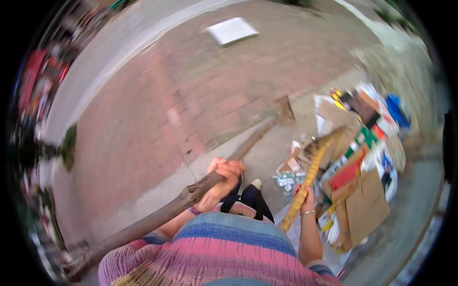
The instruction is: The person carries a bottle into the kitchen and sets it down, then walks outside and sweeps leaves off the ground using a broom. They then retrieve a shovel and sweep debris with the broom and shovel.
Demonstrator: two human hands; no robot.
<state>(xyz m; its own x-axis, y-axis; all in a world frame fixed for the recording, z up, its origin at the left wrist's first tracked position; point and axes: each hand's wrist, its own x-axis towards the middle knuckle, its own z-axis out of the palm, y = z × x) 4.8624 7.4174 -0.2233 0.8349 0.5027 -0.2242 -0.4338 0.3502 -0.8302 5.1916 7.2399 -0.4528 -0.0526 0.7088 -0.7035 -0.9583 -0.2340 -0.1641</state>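
My left hand (223, 183) is closed around a long wooden-handled hoe (164, 217), held slantwise across my front. The thick, knotty handle runs from the lower left to a flat brown blade (285, 110) low over the paving; I cannot tell whether the blade touches the ground. In my right hand (305, 195), fingers wrapped round it, is a broom with a yellow, ringed bamboo-like handle (312, 174). Its far end reaches over a heap of rubbish (365, 205), and its bristles are blurred and hard to make out against it.
The heap at the right holds flattened cardboard (366, 207), plastic bottles (289, 180) and a blue bag (397, 111). A white flat panel (232, 31) lies on the red brick paving (214, 95). A kerb and road run along the upper left, with a small shrub (69, 148).
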